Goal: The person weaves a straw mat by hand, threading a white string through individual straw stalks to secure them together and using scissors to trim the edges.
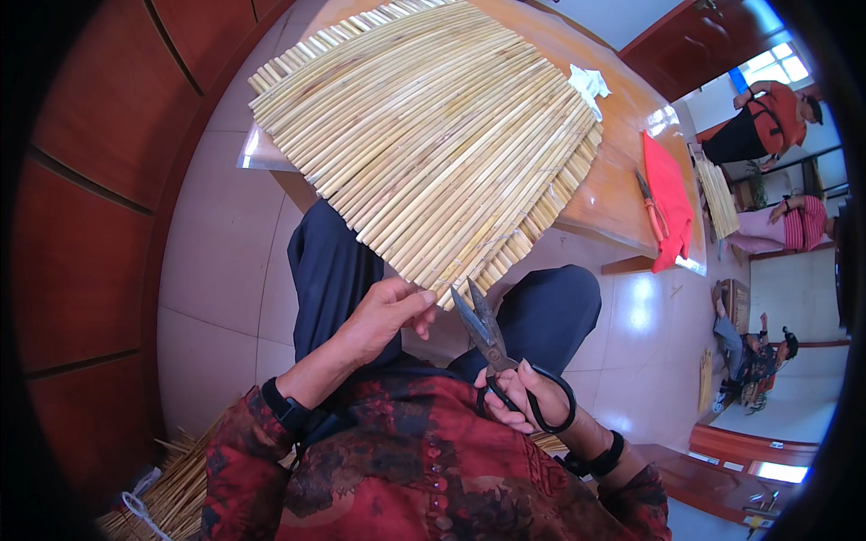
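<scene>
A mat of straw-coloured reed stalks (424, 126), laid side by side, rests partly on the table and slopes down toward my knees. At its near corner my left hand (394, 311) is closed, thumb and fingers pinching the stalk ends. My right hand (516, 397) grips the black handles of a pair of scissors (487, 338). The scissor blades are slightly apart, and their tips reach the stalk ends just right of my left fingers. Whether a stalk or thread lies between the blades is too small to tell.
On the wooden table (613, 194) lie a red cloth (667, 198), orange-handled pliers (651, 206) and a white crumpled tissue (590, 87). A bundle of loose stalks (176, 482) is on the floor at lower left. Several people (780, 117) are at the right. Wooden cabinets (95, 207) stand left.
</scene>
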A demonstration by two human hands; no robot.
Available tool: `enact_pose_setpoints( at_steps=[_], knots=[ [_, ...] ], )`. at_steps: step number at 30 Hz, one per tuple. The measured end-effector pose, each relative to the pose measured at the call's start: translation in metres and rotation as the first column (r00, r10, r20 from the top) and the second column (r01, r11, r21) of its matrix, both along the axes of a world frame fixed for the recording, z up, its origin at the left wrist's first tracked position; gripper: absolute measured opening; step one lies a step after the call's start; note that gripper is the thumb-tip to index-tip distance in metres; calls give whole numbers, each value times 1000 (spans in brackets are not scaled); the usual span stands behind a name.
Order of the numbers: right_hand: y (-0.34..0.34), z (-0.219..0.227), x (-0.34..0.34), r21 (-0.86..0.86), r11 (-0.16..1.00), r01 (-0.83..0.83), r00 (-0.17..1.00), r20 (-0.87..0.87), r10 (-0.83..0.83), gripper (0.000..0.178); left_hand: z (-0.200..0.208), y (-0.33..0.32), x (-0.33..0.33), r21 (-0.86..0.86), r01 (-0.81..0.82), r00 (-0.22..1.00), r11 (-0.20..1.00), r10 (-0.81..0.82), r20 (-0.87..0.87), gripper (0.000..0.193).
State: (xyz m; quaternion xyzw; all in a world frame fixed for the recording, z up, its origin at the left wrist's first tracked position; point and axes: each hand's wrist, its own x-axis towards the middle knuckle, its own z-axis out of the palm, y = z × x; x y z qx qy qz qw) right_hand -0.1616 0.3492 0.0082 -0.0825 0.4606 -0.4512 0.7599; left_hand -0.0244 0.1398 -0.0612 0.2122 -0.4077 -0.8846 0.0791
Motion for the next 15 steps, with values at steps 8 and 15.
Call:
enact_pose_setpoints(
  at_steps=[8, 15],
  knots=[
    [-8, 3, 3, -3, 1000, 6, 1000, 9, -6, 73, 2, 2, 1, 4, -9, 1000, 1000, 9, 7, 20],
    [-8, -3, 12, -86, 996, 40, 972, -229, -59, 47, 0, 4, 1, -76, -13, 999, 997, 16, 34, 25]
  ],
)
